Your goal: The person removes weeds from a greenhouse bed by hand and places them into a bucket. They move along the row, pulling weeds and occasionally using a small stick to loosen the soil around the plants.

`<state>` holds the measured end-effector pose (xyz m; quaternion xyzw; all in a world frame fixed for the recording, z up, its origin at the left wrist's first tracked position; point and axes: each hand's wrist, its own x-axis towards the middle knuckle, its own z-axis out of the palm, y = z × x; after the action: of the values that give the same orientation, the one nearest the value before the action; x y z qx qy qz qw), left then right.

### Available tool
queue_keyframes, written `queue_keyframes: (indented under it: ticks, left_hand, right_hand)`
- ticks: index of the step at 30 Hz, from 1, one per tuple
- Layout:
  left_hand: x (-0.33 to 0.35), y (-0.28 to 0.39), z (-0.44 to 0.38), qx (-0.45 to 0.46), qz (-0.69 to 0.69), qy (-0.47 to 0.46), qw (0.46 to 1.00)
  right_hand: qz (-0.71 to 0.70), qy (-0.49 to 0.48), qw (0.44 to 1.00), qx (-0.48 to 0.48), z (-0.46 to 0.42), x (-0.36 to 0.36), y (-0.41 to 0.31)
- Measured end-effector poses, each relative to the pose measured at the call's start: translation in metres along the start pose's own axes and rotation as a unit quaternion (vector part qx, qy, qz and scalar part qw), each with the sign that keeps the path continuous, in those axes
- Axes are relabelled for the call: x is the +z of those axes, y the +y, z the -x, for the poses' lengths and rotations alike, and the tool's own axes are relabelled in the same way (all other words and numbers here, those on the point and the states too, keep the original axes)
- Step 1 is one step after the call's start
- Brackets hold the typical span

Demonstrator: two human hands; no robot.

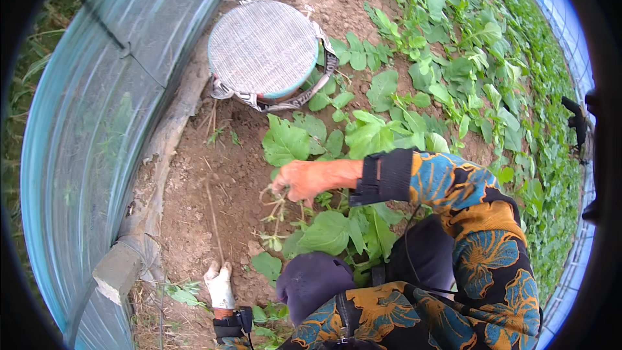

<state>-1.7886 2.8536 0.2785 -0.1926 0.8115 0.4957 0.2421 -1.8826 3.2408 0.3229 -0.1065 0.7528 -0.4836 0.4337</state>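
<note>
My right hand (pixel 301 181), bare, is closed on a pulled weed (pixel 277 214) whose pale stems and small leaves hang below the fingers. It is over brown soil, just left of broad-leaved green plants (pixel 328 231). My left hand (pixel 220 286) wears a white glove and is near the bottom, low over the soil. A thin dry stem (pixel 213 214) runs up from its fingertips; whether the fingers grip the stem, I cannot tell.
A round stool (pixel 265 48) with a grey woven top and a printed strap stands on the soil. Clear plastic sheeting (pixel 97 121) curves along the left, beside a concrete block (pixel 116 272). Dense leafy plants (pixel 486 73) fill the right, up to blue sheeting (pixel 559 5).
</note>
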Motion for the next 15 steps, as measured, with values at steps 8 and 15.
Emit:
queue_keyframes:
  ticks: [8, 15]
  left_hand:
    - [-0.001, 0.027, -0.04, 0.133, -0.224, -0.067, 0.963]
    - [0.034, 0.058, -0.023, 0.046, -0.139, -0.107, 0.983]
  right_hand:
    - [0.004, -0.083, 0.993, -0.08, 0.125, -0.063, -0.171]
    - [-0.038, -0.035, 0.899, -0.435, 0.097, -0.076, -0.278]
